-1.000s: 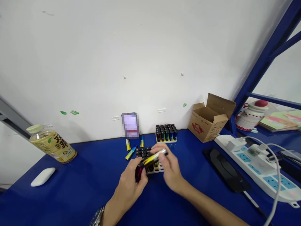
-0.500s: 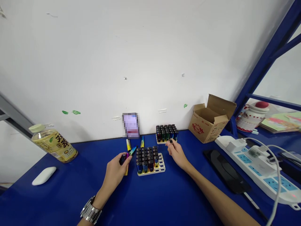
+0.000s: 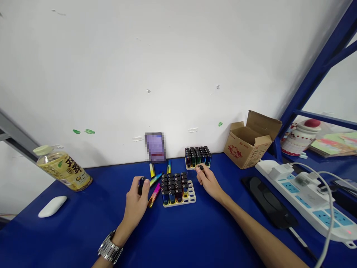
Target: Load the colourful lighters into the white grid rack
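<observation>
Curled fingers and thumb of the left hand (image 3: 136,199), left of centre in the lower half of the frame, form a snug grip round a dark piece (image 3: 141,185) that stands roughly upright, its black cap showing. Just right of it, loose on the blue table (image 3: 167,238), lie a yellow piece (image 3: 152,170), a blue-and-yellow piece (image 3: 156,179), a pink-and-yellow piece (image 3: 154,195) and a blue-topped piece (image 3: 169,166); these four are not in any tray. At lower centre, the front tray (image 3: 193,201) looks largely filled with upright black-capped pieces (image 3: 174,186); its right-hand column of holes is bare, as is the front hole next to that column, so some filling appears left. Farther up and slightly right, the rear tray (image 3: 191,168) carries a tight block of similar pieces (image 3: 198,155) and seems full. Right of centre, the right hand (image 3: 209,182) pinches a black-topped piece (image 3: 200,167); its grip is nearly closed, and most of that piece is hidden.
</observation>
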`<state>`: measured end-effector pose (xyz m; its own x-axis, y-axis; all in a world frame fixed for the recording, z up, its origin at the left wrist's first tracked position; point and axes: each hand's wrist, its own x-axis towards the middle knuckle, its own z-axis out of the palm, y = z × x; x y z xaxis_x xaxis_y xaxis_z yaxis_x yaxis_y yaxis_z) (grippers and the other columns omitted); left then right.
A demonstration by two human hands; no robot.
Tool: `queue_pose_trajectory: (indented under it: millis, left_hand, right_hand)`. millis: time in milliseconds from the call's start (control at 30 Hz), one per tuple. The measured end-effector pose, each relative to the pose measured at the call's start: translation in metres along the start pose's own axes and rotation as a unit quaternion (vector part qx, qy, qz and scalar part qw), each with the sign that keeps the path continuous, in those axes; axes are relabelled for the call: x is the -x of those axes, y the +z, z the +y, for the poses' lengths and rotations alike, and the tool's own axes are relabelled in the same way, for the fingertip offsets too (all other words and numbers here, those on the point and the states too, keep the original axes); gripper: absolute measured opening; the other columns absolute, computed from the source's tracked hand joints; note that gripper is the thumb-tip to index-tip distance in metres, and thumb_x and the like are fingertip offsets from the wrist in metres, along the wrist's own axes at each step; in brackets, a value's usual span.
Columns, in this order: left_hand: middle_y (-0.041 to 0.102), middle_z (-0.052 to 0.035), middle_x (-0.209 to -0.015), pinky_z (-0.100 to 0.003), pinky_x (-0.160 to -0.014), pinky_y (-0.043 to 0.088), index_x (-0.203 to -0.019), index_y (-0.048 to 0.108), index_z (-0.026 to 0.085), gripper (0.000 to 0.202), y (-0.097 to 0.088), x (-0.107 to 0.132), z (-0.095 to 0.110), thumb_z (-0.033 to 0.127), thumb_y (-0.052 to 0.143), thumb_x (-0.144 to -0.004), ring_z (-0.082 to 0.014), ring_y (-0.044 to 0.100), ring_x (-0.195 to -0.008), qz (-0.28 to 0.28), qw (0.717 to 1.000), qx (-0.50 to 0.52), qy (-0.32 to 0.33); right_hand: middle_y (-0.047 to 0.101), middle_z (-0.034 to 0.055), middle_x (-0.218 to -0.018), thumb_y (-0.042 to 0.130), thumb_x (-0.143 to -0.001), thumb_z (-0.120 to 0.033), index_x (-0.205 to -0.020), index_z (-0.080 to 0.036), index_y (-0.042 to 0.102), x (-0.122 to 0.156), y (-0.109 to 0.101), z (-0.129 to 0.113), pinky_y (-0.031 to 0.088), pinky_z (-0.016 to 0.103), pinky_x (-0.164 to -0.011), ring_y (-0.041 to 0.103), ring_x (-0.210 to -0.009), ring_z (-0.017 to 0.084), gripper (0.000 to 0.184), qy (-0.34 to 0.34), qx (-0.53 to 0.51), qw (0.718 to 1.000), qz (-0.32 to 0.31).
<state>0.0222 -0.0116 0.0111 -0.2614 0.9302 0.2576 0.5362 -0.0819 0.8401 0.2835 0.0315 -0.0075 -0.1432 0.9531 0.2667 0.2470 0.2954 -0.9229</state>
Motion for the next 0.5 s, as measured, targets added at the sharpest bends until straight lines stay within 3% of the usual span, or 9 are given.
queue_pose_trajectory:
  millis: [133, 300, 400, 500]
  left_hand:
    - [0.027, 0.007, -0.052, -0.023, -0.047, 0.026, -0.056, 0.032, 0.022, 0.043, -0.002, 0.0, 0.002, 0.053, 0.045, -0.082, -0.0095, 0.029, -0.049, 0.013, 1.0, -0.019, 0.016]
    - [0.023, 0.0071, -0.05, -0.023, -0.046, 0.023, -0.055, 0.028, 0.023, 0.038, -0.005, 0.001, 0.006, 0.048, 0.045, -0.079, -0.0093, 0.026, -0.048, 0.036, 0.998, -0.055, 0.008]
    - [0.023, 0.007, -0.05, -0.023, -0.046, 0.023, -0.056, 0.028, 0.023, 0.039, -0.003, 0.001, 0.009, 0.05, 0.045, -0.078, -0.0095, 0.026, -0.048, 0.044, 0.998, -0.054, 0.003]
    - [0.022, 0.0071, -0.051, -0.023, -0.046, 0.024, -0.055, 0.028, 0.023, 0.044, -0.001, 0.001, 0.01, 0.055, 0.047, -0.077, -0.0094, 0.025, -0.05, 0.047, 0.997, -0.055, -0.008]
  right_hand:
    - [0.035, -0.0064, -0.057, 0.037, -0.094, -0.049, -0.084, -0.022, 0.048, 0.001, 0.0, 0.002, 0.03, 0.023, -0.048, 0.033, -0.051, 0.011, 0.032, 0.001, 0.015, 1.0, -0.017]
    - [0.036, -0.0064, -0.054, 0.04, -0.09, -0.056, -0.084, -0.02, 0.052, -0.001, -0.001, 0.002, 0.031, 0.024, -0.049, 0.034, -0.05, 0.011, 0.039, 0.025, -0.052, 0.998, 0.003]
    - [0.031, -0.0059, -0.047, 0.033, -0.088, -0.065, -0.067, -0.018, 0.054, -0.003, -0.002, 0.003, 0.027, 0.025, -0.046, 0.031, -0.044, 0.011, 0.055, 0.041, -0.117, 0.992, 0.016]
    - [0.025, -0.0056, -0.04, 0.03, -0.086, -0.067, -0.048, -0.021, 0.043, -0.005, -0.002, 0.004, 0.02, 0.025, -0.041, 0.025, -0.038, 0.009, 0.061, 0.073, -0.161, 0.983, 0.04]
